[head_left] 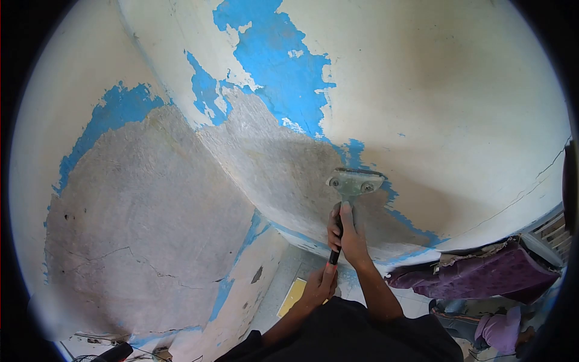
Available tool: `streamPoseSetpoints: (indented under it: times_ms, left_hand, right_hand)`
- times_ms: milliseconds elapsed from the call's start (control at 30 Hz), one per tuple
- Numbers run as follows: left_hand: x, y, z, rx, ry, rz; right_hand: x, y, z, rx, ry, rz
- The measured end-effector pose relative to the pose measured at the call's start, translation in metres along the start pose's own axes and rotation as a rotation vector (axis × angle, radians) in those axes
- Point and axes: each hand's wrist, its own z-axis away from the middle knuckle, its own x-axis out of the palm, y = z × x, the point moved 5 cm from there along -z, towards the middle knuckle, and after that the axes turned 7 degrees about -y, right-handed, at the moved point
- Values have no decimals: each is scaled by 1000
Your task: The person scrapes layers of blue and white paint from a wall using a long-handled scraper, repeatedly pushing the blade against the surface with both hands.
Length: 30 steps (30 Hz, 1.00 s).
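A long-handled wall scraper (357, 181) with a wide head and two round screws stands against the wall in the middle of the view. My right hand (347, 232) is closed round the upper handle just below the head, its thumb lying along the shaft. Lower down, my left hand (319, 286) grips the end of the black handle. The blade lies at the border between bare grey plaster (289, 163) and a ragged strip of blue paint (356, 154). Cream paint (434, 120) covers the wall to the right.
To the left, a second wall has a large grey stripped patch (145, 205) with cracks. A yellow board (292, 298) lies on the floor. A purple cloth (482, 273) hangs over something at the lower right. Beside it is a lilac cloth (502, 330).
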Motion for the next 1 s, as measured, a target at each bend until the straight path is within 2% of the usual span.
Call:
streamPoseSetpoints:
  times_ms: [100, 300, 600, 767, 1000]
  left_hand:
    - [7, 4, 3, 3, -18, 15]
    - [14, 52, -11, 114, 5, 0]
    - [13, 9, 3, 22, -33, 2]
    - [4, 26, 3, -12, 14, -29]
    - [8, 80, -14, 142, -14, -8]
  right_hand:
    - [3, -15, 0, -13, 2, 32]
    - [25, -66, -14, -53, -41, 88]
    - [4, -19, -1, 30, -10, 67]
    - [14, -29, -10, 15, -6, 52]
    - [45, -84, -32, -57, -24, 166]
